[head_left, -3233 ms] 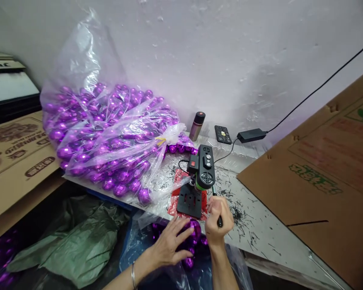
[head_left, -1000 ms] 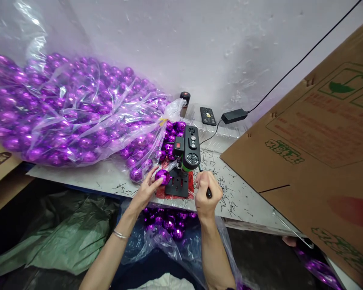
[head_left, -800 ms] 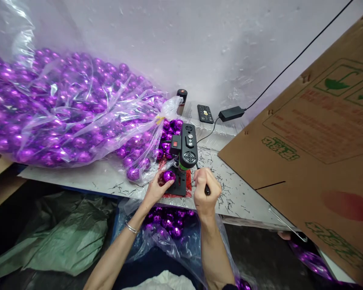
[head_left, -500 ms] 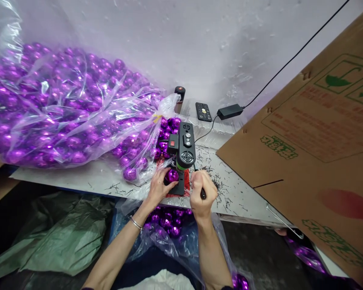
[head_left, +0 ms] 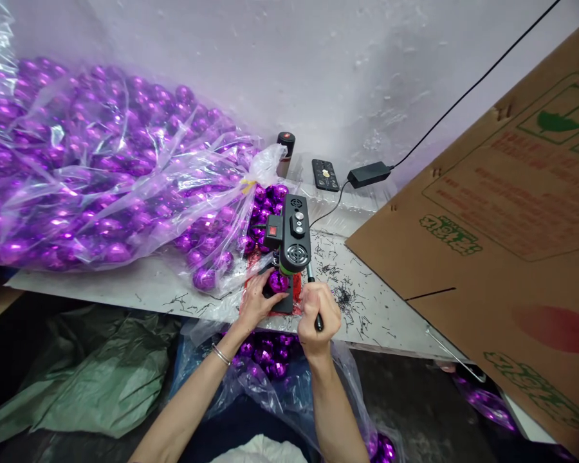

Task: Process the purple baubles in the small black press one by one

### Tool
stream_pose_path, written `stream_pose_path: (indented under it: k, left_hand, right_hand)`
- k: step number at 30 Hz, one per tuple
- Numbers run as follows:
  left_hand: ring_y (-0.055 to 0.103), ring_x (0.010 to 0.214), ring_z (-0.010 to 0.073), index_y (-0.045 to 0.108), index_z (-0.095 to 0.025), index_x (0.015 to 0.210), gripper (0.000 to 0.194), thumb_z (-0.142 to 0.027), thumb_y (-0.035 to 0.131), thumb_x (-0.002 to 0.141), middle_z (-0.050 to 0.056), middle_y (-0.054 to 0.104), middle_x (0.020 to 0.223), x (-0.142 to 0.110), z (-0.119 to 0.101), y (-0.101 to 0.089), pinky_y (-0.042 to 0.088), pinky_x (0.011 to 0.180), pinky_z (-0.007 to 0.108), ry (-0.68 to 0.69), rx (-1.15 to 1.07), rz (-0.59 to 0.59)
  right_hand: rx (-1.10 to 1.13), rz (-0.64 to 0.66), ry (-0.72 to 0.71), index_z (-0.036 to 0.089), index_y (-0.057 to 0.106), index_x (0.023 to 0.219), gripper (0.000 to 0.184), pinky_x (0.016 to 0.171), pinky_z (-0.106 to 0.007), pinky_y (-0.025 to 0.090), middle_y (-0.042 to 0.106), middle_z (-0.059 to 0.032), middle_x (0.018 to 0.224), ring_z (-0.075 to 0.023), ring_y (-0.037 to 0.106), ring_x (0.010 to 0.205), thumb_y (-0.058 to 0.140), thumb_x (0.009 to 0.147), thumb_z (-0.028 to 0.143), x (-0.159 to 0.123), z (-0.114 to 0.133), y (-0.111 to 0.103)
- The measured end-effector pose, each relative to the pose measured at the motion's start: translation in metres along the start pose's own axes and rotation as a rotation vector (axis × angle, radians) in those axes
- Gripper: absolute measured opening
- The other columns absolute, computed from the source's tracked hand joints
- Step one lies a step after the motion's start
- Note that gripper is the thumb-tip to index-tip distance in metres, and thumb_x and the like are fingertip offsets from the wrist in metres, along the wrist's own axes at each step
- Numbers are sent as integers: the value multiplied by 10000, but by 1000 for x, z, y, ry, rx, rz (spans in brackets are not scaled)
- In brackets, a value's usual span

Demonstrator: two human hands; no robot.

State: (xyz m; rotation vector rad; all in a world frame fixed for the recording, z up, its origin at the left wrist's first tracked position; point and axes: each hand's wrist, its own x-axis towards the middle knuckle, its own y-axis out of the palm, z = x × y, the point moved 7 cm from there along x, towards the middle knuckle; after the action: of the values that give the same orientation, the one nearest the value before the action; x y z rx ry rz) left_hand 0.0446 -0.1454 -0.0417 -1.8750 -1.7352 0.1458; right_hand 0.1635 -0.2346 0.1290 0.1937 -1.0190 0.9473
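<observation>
A small black bench machine [head_left: 296, 222], with a red switch on its left side, stands on the white table. My left hand [head_left: 257, 301] is closed around a shiny purple bauble [head_left: 277, 281], held on the machine's black base plate [head_left: 284, 304] under its head. My right hand [head_left: 320, 315] makes a fist round the lever handle [head_left: 319, 323] at the machine's right side. Behind the machine, more purple baubles [head_left: 269, 200] are heaped at the mouth of a big clear plastic bag [head_left: 174, 173]. A red patch [head_left: 296, 286] shows beneath the base plate.
Black bits [head_left: 345, 296] are scattered on the white table [head_left: 367, 321]. A phone [head_left: 325, 175], a power adapter [head_left: 369, 174] and a dark cylinder [head_left: 285, 151] lie or stand behind. A cardboard box [head_left: 502, 257] blocks the right. Below the table edge, an open bag [head_left: 270, 360] holds baubles.
My right fist has come slightly lower and towards me with the lever, baring more of its metal rod. My left hand stays on the bauble. The whole view has shifted a little.
</observation>
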Motion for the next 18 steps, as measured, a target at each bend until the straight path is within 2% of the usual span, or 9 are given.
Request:
stream_pose_path:
  k: [4,10,18]
  left_hand:
    - [692,1198,303,617,-189,1367,585,-384,802,847,130,732,1287,-2,-1,-1,550,1041,471,35,9,-34]
    - [706,1170,305,617,-197,1355,618,-436,828,825,126,743,1252,-2,-3,-3,570,1005,466,79,2,-50]
    - [699,1175,307,615,-195,1343,616,-493,805,839,134,739,1252,-1,-7,-3,559,1005,467,92,-7,-34]
  right_hand:
    - [-23,-28,-61,226,489,730,285,566,-270,415,560,4,697,-123,551,635,423,978,103,-19,-12,5]
    - [-20,-139,-108,232,452,713,335,640,-288,461,541,14,698,-119,532,621,350,1029,185,-38,-27,11]
    - [-26,-121,-126,239,417,723,347,675,-307,468,498,30,682,-122,525,612,328,1059,244,-44,-32,14]
